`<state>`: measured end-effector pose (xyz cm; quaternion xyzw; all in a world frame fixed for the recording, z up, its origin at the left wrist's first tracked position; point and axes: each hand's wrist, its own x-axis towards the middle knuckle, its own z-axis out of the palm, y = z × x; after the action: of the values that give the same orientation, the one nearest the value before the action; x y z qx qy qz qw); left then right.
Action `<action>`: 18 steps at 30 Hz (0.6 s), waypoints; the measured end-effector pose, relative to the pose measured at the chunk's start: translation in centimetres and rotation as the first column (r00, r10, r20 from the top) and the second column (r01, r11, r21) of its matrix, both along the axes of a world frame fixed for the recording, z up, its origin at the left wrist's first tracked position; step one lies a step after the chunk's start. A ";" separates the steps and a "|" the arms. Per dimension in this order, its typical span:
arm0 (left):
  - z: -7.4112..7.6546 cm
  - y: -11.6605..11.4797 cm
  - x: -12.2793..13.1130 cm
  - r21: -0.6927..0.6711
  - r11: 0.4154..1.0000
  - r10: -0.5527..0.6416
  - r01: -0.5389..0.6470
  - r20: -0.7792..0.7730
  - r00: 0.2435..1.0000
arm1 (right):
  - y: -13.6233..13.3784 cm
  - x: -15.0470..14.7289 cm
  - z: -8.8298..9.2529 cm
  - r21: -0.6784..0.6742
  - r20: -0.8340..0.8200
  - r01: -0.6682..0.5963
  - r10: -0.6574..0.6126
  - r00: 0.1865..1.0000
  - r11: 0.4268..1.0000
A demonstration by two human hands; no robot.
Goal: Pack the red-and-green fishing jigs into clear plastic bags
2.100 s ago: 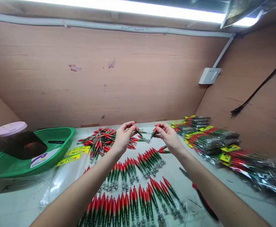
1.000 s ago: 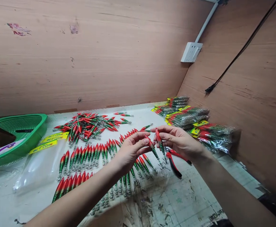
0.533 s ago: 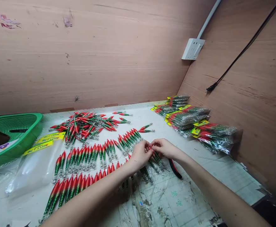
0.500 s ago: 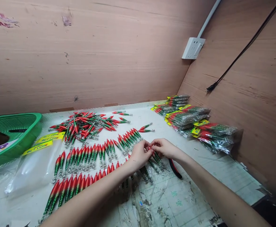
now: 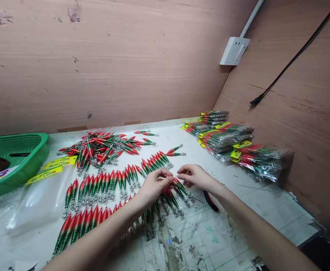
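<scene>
My left hand (image 5: pixel 153 185) hovers low over the table with thumb and forefinger pinched on the red head of a red and green lure (image 5: pixel 178 186) at the right end of a row. My right hand (image 5: pixel 195 176) is just right of it, fingers loosely apart, holding nothing and almost touching the same lures. Two neat rows of lures (image 5: pixel 102 183) with hooked ends lie left of the hands, one behind the other. A loose pile of lures (image 5: pixel 102 146) lies farther back.
Packed bags of lures (image 5: pixel 232 145) with yellow labels are stacked at the right, by the wall. A green basket (image 5: pixel 37 152) stands at the far left, with clear bags and yellow header cards (image 5: pixel 44 174) beside it. Pliers (image 5: pixel 210 201) lie under my right wrist. A wall socket (image 5: pixel 234 51) and a cable (image 5: pixel 283 75) hang above.
Both hands came down from chest height to the table with a lure each. The lures now lie at the row's right end, and my right hand has let go.
</scene>
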<state>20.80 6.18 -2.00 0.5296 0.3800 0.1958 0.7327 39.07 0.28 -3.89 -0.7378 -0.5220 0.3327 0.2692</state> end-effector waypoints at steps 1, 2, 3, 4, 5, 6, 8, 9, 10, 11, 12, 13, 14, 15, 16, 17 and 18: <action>0.3 -0.3 -0.9 -0.047 0.999 0.012 -0.011 0.018 1.000 | -0.6 0.4 0.3 0.045 0.081 0.029 -0.032 0.996 0.999; 0.7 -0.7 -1.9 -0.107 0.994 0.034 -0.030 0.037 0.999 | -1.4 0.9 0.5 0.094 0.166 0.063 -0.078 0.983 0.994; 0.9 -1.2 -3.1 -0.207 0.976 0.076 -0.061 0.064 0.995 | -2.3 1.4 0.6 0.137 0.248 0.096 -0.128 0.960 0.986; 1.2 -1.8 -4.2 -0.321 0.941 0.141 -0.110 0.076 0.987 | -3.3 1.8 0.5 0.167 0.320 0.122 -0.171 0.932 0.978; 1.4 -2.5 -5.4 -0.422 0.891 0.223 -0.169 0.083 0.971 | -4.4 2.1 0.3 0.183 0.378 0.138 -0.199 0.904 0.973; 1.6 -3.2 -6.6 -0.504 0.837 0.290 -0.213 0.080 0.954 | -5.4 2.2 -0.2 0.185 0.424 0.138 -0.206 0.882 0.973; 1.9 -4.8 -8.5 -0.595 0.766 0.353 -0.244 0.071 0.933 | -7.2 1.9 -1.4 0.179 0.512 0.116 -0.193 0.837 0.977; 2.1 -5.6 -9.2 -0.611 0.750 0.366 -0.252 0.068 0.928 | -7.8 1.6 -2.2 0.179 0.555 0.110 -0.192 0.809 0.978; 2.2 -6.4 -9.8 -0.614 0.748 0.366 -0.250 0.068 0.928 | -8.3 1.2 -2.9 0.185 0.598 0.113 -0.203 0.776 0.976; 2.4 -7.1 -10.3 -0.609 0.755 0.359 -0.244 0.072 0.931 | -8.6 0.8 -3.6 0.197 0.636 0.129 -0.227 0.737 0.972; 2.4 -7.7 -10.7 -0.598 0.767 0.346 -0.232 0.083 0.934 | -8.7 0.5 -4.2 0.214 0.668 0.152 -0.258 0.698 0.965; 2.4 -8.3 -11.0 -0.584 0.783 0.334 -0.216 0.101 0.937 | -8.8 0.3 -4.7 0.233 0.689 0.178 -0.291 0.664 0.956; 2.4 -8.7 -11.3 -0.567 0.798 0.327 -0.202 0.125 0.937 | -8.7 0.2 -5.0 0.251 0.703 0.200 -0.320 0.635 0.947; 2.2 -9.1 -11.6 -0.549 0.813 0.326 -0.196 0.149 0.934 | -8.7 0.2 -5.1 0.269 0.714 0.219 -0.347 0.608 0.938; 2.1 -9.4 -12.0 -0.531 0.824 0.333 -0.196 0.173 0.927 | -8.7 0.3 -5.0 0.283 0.724 0.237 -0.369 0.583 0.929; 2.0 -9.6 -12.3 -0.513 0.835 0.338 -0.199 0.195 0.921 | -8.8 0.5 -4.7 0.296 0.726 0.251 -0.387 0.568 0.922; 1.9 -9.8 -12.7 -0.492 0.848 0.337 -0.197 0.212 0.917 | -9.0 0.6 -4.2 0.311 0.715 0.251 -0.400 0.573 0.917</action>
<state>8.07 -3.64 -0.15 0.2473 0.3744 0.2765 0.8498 39.70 -8.74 -8.06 -0.8648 -0.4678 -0.1144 0.1424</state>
